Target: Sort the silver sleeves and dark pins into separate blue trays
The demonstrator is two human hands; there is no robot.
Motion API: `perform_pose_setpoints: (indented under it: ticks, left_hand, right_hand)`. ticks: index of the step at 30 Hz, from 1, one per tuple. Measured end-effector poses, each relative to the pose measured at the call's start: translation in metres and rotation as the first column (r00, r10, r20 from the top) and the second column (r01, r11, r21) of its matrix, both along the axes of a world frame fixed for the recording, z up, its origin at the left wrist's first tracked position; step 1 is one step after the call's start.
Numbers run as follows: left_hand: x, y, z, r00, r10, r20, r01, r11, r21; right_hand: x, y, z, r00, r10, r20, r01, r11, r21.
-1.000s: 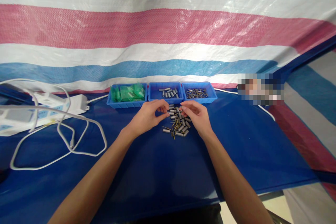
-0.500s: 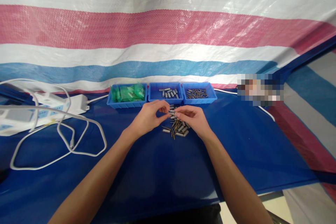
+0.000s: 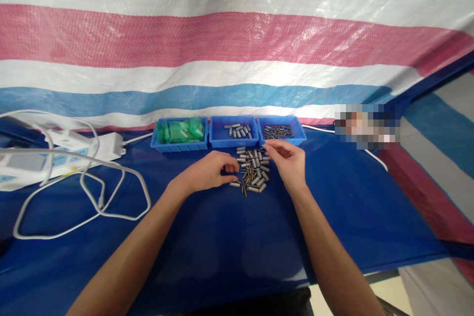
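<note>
A loose pile of small grey metal sleeves and thin brass-tipped pins [image 3: 253, 172] lies on the blue cloth. My left hand [image 3: 209, 174] rests at the pile's left edge with its fingers curled over the parts; what they pinch is too small to name. My right hand [image 3: 287, 160] hovers at the pile's right side, thumb and forefinger pinched on a tiny part near the right tray. Behind the pile stand three blue trays: the left tray [image 3: 179, 146] with green bags, the middle tray [image 3: 233, 141] with grey sleeves, the right tray [image 3: 283, 139] with pins.
White power strips [image 3: 85, 147] and looping white cables [image 3: 92, 192] lie at the left. A striped red, white and blue tarp [image 3: 237, 39] hangs close behind the trays. The table's front right edge [image 3: 407, 264] drops off to the floor.
My hands were joined above the pile; they have parted. The left dropped to the pile's left edge, the right moved right and back toward the pin tray.
</note>
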State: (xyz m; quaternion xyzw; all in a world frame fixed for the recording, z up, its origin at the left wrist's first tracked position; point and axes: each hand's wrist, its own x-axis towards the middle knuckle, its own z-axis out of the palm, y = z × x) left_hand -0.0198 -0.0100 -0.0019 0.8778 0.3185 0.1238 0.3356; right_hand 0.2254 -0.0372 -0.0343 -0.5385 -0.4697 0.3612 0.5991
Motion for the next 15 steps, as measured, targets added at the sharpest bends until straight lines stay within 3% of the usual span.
perform_pose_setpoints:
  ticks: [7,15]
  left_hand:
    - [-0.0017,0.0006,0.0003,0.998,-0.047,-0.045,0.044,0.998,-0.05]
    - [-0.0015,-0.0016,0.0019,0.998,-0.066,-0.001,0.066,0.998,-0.014]
  right_hand:
    - [0.0006,0.0005,-0.0005,0.998,-0.041,0.041,0.04,0.999,0.023]
    - [0.0005,0.0002,-0.0018,0.999,-0.02,0.046,0.021,1.0,-0.002]
